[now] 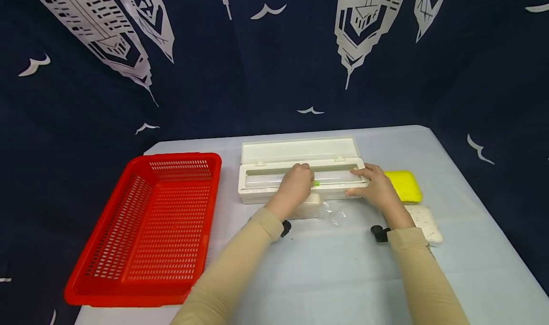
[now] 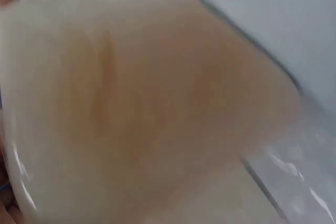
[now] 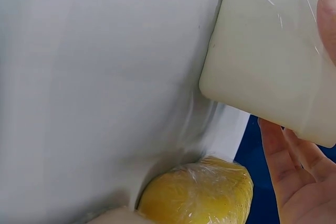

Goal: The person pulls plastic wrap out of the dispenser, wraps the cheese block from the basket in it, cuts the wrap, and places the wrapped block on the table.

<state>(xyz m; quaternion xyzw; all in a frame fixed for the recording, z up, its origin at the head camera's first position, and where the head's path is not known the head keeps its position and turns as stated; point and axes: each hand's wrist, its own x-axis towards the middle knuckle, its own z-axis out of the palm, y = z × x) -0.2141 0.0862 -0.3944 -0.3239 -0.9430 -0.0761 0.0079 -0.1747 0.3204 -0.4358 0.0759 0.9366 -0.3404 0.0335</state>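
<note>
A long white cling film dispenser box (image 1: 259, 198) lies across the table with its lid (image 1: 300, 149) folded back. Inside is a pale roll of film (image 1: 336, 177). My left hand (image 1: 295, 184) has its fingers curled at the front rim, around a small green slider (image 1: 316, 183) that is mostly hidden. My right hand (image 1: 377, 187) grips the box's right end, thumb in front and fingers behind, as the right wrist view also shows. Clear film (image 1: 335, 214) hangs at the box front, above a pale wrapped block (image 1: 306, 209) under my left wrist.
To the right lie a yellow wrapped item (image 1: 403, 187) and a speckled white block (image 1: 424, 224), close beside my right forearm. On the left stands a red perforated plastic basket (image 1: 212, 210). A dark blue patterned cloth (image 1: 257, 77) hangs behind the table.
</note>
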